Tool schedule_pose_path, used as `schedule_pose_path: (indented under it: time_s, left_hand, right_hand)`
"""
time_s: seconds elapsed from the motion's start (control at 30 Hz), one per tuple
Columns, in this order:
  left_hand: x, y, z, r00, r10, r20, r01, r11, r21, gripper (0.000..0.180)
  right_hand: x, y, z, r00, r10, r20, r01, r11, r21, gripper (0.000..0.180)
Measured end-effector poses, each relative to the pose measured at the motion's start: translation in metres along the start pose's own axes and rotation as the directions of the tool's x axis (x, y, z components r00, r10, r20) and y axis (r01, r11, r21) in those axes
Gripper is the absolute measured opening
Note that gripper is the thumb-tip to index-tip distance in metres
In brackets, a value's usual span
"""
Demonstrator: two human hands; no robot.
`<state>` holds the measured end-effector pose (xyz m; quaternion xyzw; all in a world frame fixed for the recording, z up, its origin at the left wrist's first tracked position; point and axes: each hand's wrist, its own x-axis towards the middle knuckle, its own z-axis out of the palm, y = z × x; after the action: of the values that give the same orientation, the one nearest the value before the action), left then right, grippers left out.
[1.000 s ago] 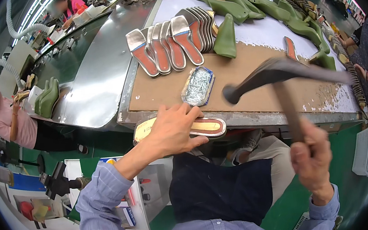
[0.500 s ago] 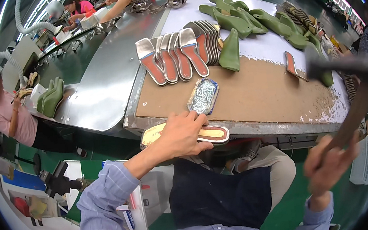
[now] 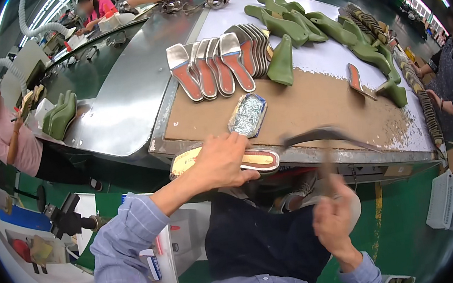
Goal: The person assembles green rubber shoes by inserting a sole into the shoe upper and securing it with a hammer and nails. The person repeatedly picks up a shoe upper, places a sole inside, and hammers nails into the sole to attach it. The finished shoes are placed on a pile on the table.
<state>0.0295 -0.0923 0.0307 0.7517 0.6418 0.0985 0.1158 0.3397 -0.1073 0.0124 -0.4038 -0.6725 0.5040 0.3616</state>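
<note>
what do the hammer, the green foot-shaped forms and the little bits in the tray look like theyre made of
Hammer head: probably steel, judging by its dark grey look; blur hides the finish. Handle: possibly wood, from its brown colour.
Green forms: likely moulded plastic, with even colour and a smooth, soft sheen.
Little bits: apparently bare metal, silvery and bright.
</note>
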Motion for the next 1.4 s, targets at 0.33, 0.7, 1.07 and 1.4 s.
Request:
schedule_pose_path:
  time_s: [0.33,0.7,1.07,1.4]
  left_hand:
    - [-0.003,0.000,0.007,0.996,-0.062,-0.065,0.061,0.998,-0.013,0.100]
    - [0.005,-0.005,-0.080,0.979,-0.193,-0.071,0.161,0.934,-0.320,0.068]
    - [-0.109,-0.313,0.016,0.110,-0.704,-0.701,0.536,0.636,-0.555,0.059]
    - [0.105,-0.008,-0.084,0.768,0.247,-0.591,-0.002,0.923,0.384,0.102]
  right_hand:
    - [0.011,-0.007,0.006,0.984,-0.126,0.123,0.155,0.954,-0.257,0.045]
    - [0.109,0.045,-0.129,0.987,-0.158,-0.039,0.024,0.379,-0.925,0.034]
    - [0.353,0.094,0.046,0.936,0.341,0.085,-0.304,0.665,0.682,0.081]
    - [0.295,-0.035,-0.083,0.861,-0.503,-0.079,0.442,0.815,-0.374,0.032]
